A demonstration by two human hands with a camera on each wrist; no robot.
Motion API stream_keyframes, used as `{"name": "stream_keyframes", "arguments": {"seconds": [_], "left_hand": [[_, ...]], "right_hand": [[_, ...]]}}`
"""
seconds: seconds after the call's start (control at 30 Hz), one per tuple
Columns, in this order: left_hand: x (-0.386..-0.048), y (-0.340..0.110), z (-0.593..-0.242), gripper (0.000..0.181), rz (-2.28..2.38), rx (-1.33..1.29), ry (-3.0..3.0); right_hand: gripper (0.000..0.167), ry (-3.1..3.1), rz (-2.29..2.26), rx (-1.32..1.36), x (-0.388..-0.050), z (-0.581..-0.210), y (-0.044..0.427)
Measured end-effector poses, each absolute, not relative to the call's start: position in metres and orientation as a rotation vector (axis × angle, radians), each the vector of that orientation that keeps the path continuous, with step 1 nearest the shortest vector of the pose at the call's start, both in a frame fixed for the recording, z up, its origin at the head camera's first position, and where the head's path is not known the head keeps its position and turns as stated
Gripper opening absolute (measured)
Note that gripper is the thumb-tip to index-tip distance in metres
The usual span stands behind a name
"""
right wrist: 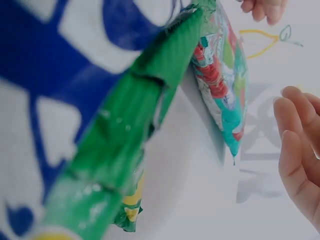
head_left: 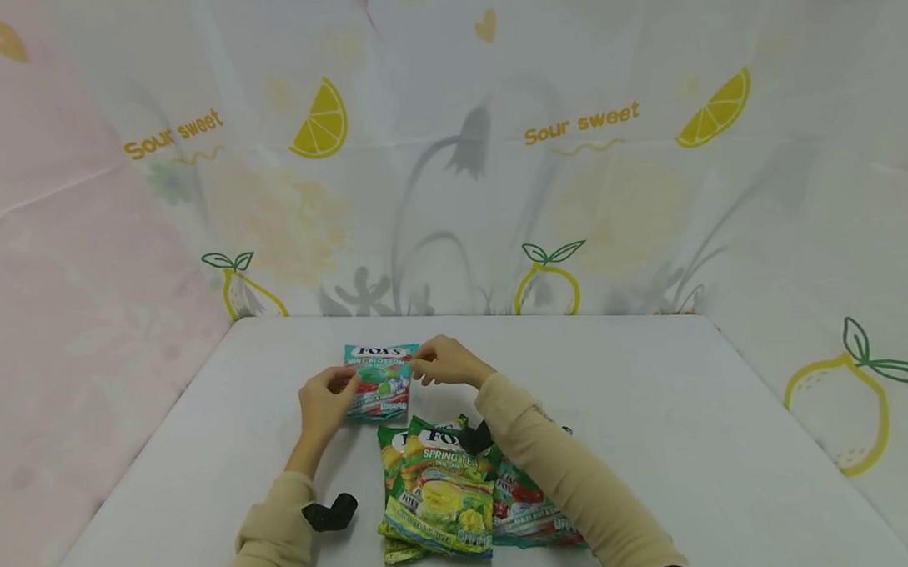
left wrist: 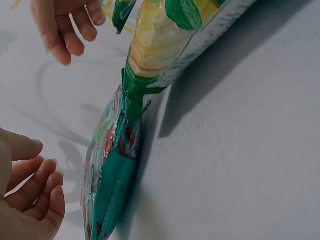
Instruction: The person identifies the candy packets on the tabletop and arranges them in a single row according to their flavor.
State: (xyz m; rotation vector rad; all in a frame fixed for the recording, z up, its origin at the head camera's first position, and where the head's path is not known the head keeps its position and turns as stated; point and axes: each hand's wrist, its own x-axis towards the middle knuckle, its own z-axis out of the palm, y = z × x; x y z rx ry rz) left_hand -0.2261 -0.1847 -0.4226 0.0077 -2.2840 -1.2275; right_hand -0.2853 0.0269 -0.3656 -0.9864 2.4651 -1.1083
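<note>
A teal Mint Blossom candy packet (head_left: 380, 394) lies flat on the white table toward the back left. My left hand (head_left: 327, 413) is at its left edge, and my right hand (head_left: 451, 363) is by its upper right corner. Both wrist views show gaps between the loosely bent fingers and the packet (left wrist: 107, 170) (right wrist: 225, 85): the left hand (left wrist: 30, 190) and the right hand (right wrist: 302, 155) hold nothing. Nearer the front, a Spring Tea packet (head_left: 446, 492) overlaps another green packet (head_left: 391, 477); its printed front faces up.
Another teal and red packet (head_left: 533, 514) lies right of the green ones, partly hidden by my right forearm. A black wrist-worn piece (head_left: 332, 513) sticks out beside my left sleeve. Behind the table (head_left: 654, 410) hangs a patterned cloth (head_left: 436, 192) with lemon prints.
</note>
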Motion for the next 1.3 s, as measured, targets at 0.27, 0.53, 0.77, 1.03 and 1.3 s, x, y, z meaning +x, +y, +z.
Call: {"name": "stream_keyframes", "arguments": {"seconds": [0.27, 0.53, 0.77, 1.03, 1.3], "left_hand": [[-0.218, -0.176, -0.417, 0.015, -1.282, -0.057, -2.242], [-0.215, -0.171, -0.416, 0.014, -1.310, -0.070, -2.261], [-0.214, -0.170, -0.420, 0.012, -1.267, -0.103, -2.272], [-0.210, -0.167, -0.421, 0.013, -1.293, -0.087, -2.312], [-0.206, -0.165, -0.425, 0.012, -1.298, -0.097, -2.305]], "right_hand": [[0.026, 2.451, -1.186, -1.014, -0.279, -0.364, 0.030], [0.025, 2.469, -1.197, -1.061, -0.274, -0.364, 0.033], [0.026, 2.436, -1.222, -1.137, -0.264, -0.361, 0.038], [0.026, 2.440, -1.229, -1.132, -0.253, -0.356, 0.041], [0.022, 2.458, -1.216, -1.171, -0.242, -0.353, 0.044]]}}
